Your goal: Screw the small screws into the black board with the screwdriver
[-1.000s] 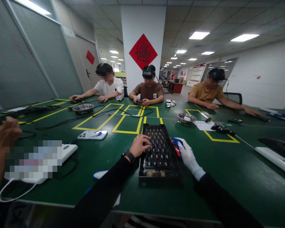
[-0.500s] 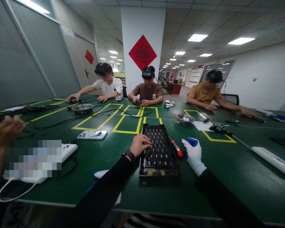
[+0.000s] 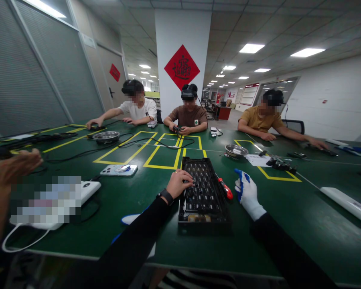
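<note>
From where I stand, a black case (image 3: 203, 190) lies on the green table (image 3: 273, 228) between the wearer's hands, its long axis running away from the body. The bare left hand (image 3: 180, 183) is nearer, resting over its left edge with fingers bent; I can't tell whether they pinch anything. The gloved right hand (image 3: 248, 192) is apart from it, fingers loosely spread, nothing visible in them, just beside a red screwdriver (image 3: 227, 189). Rows of dark pieces fill the case. Beyond are a metal bowl (image 3: 236, 154) rightward and, farther, another bowl (image 3: 106, 141) leftward, contents unclear.
</note>
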`<action>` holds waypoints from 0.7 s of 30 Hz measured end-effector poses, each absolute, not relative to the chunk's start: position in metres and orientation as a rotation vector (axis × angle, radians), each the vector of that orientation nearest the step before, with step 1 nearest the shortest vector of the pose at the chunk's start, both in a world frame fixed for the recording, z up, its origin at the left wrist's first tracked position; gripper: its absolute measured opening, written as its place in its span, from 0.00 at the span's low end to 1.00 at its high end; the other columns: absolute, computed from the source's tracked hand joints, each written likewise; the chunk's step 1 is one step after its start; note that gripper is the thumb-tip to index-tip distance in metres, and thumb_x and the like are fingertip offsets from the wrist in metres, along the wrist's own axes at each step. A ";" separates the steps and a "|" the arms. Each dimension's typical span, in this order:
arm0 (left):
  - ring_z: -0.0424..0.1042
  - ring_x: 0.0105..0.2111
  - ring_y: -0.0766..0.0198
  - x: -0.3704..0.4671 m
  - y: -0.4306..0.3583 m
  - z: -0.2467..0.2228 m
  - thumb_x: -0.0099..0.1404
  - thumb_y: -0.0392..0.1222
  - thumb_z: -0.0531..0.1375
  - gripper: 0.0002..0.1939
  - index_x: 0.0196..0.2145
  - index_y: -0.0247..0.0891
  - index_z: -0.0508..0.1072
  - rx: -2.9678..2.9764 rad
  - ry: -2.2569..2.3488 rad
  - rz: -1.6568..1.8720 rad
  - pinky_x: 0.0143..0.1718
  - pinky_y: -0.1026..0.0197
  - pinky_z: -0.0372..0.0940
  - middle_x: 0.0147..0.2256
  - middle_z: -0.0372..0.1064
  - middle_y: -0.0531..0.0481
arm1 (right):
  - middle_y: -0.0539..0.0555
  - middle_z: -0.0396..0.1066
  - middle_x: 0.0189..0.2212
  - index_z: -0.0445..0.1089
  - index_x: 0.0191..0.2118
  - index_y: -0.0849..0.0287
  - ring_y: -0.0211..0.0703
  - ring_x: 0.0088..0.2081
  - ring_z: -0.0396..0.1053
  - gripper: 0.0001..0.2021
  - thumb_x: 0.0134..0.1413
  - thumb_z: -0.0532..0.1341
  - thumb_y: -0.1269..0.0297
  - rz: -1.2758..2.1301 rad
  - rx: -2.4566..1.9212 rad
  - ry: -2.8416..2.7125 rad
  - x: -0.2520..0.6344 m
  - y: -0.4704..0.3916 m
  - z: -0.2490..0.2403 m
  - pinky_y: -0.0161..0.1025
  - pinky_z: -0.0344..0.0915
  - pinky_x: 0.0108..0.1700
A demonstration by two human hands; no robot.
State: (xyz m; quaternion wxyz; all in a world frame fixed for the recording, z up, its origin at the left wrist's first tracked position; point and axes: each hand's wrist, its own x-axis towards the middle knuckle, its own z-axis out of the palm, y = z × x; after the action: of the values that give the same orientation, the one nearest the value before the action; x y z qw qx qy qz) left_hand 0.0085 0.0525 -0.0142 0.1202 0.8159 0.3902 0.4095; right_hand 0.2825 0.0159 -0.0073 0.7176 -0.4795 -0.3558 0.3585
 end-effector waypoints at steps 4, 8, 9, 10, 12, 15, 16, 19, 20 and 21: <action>0.66 0.36 0.64 0.008 0.052 -0.013 0.50 0.48 0.62 0.08 0.25 0.44 0.76 2.381 1.169 1.191 0.42 0.58 0.56 0.32 0.71 0.53 | 0.44 0.56 0.16 0.69 0.35 0.59 0.29 0.16 0.50 0.17 0.38 0.63 0.54 0.705 -1.244 -0.917 0.272 0.008 0.011 0.28 0.47 0.16; 0.66 0.35 0.65 0.008 0.051 -0.011 0.51 0.47 0.62 0.07 0.26 0.43 0.76 2.405 1.138 1.179 0.41 0.59 0.55 0.32 0.71 0.52 | 0.46 0.56 0.15 0.65 0.22 0.63 0.31 0.19 0.51 0.18 0.46 0.56 0.51 0.654 -1.311 -1.320 0.245 0.004 0.028 0.31 0.48 0.21; 0.65 0.35 0.65 0.008 0.051 -0.011 0.52 0.47 0.61 0.07 0.26 0.43 0.76 2.412 1.130 1.178 0.41 0.59 0.55 0.32 0.71 0.52 | 0.47 0.56 0.16 0.62 0.19 0.63 0.32 0.20 0.51 0.19 0.48 0.53 0.50 0.623 -1.315 -1.434 0.236 0.005 0.032 0.31 0.49 0.22; 0.65 0.35 0.65 0.008 0.051 -0.011 0.52 0.47 0.61 0.07 0.27 0.43 0.76 2.417 1.128 1.177 0.41 0.59 0.55 0.32 0.71 0.52 | 0.48 0.56 0.16 0.61 0.18 0.63 0.33 0.21 0.51 0.21 0.50 0.51 0.50 0.597 -1.318 -1.527 0.228 0.006 0.034 0.32 0.49 0.23; 0.65 0.35 0.65 0.008 0.052 -0.011 0.52 0.47 0.61 0.07 0.27 0.43 0.76 2.424 1.136 1.165 0.41 0.59 0.55 0.32 0.72 0.52 | 0.47 0.55 0.16 0.59 0.18 0.62 0.33 0.22 0.50 0.21 0.51 0.49 0.50 0.575 -1.337 -1.670 0.211 0.012 0.037 0.32 0.48 0.24; 0.65 0.35 0.64 0.008 0.052 -0.012 0.53 0.46 0.60 0.07 0.28 0.44 0.76 2.435 1.147 1.137 0.41 0.59 0.55 0.32 0.72 0.51 | 0.47 0.53 0.15 0.56 0.16 0.61 0.32 0.20 0.49 0.22 0.52 0.48 0.51 0.485 -1.347 -1.717 0.193 0.022 0.036 0.32 0.46 0.23; 0.65 0.35 0.64 0.009 0.052 -0.013 0.53 0.46 0.60 0.07 0.28 0.44 0.76 2.439 1.149 1.131 0.41 0.59 0.55 0.32 0.72 0.51 | 0.47 0.53 0.15 0.56 0.16 0.61 0.32 0.21 0.49 0.21 0.52 0.48 0.52 0.446 -1.330 -1.715 0.189 0.024 0.033 0.32 0.47 0.23; 0.64 0.35 0.64 0.010 0.054 -0.014 0.54 0.46 0.60 0.07 0.29 0.44 0.76 2.451 1.158 1.118 0.40 0.59 0.55 0.32 0.72 0.51 | 0.48 0.61 0.18 0.62 0.20 0.61 0.34 0.23 0.56 0.17 0.53 0.49 0.57 0.405 -1.232 -1.757 0.186 0.025 0.024 0.31 0.52 0.26; 0.64 0.35 0.64 0.010 0.054 -0.014 0.54 0.46 0.60 0.07 0.29 0.44 0.76 2.455 1.160 1.112 0.40 0.59 0.55 0.32 0.72 0.51 | 0.49 0.64 0.20 0.65 0.22 0.61 0.35 0.25 0.59 0.15 0.53 0.50 0.58 0.416 -1.198 -1.779 0.186 0.025 0.021 0.31 0.55 0.28; 0.64 0.35 0.64 0.011 0.055 -0.015 0.54 0.45 0.60 0.07 0.29 0.44 0.76 2.458 1.163 1.105 0.40 0.59 0.55 0.32 0.71 0.51 | 0.50 0.67 0.23 0.67 0.25 0.61 0.35 0.26 0.62 0.13 0.52 0.51 0.60 0.433 -1.167 -1.800 0.187 0.024 0.018 0.31 0.57 0.30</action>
State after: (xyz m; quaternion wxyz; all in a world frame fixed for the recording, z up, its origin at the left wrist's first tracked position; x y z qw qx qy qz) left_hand 0.0107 0.0549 -0.0148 0.1028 0.8330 0.3942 0.3743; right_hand 0.1875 0.0242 0.0182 0.4588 -0.4737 -0.7309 0.1758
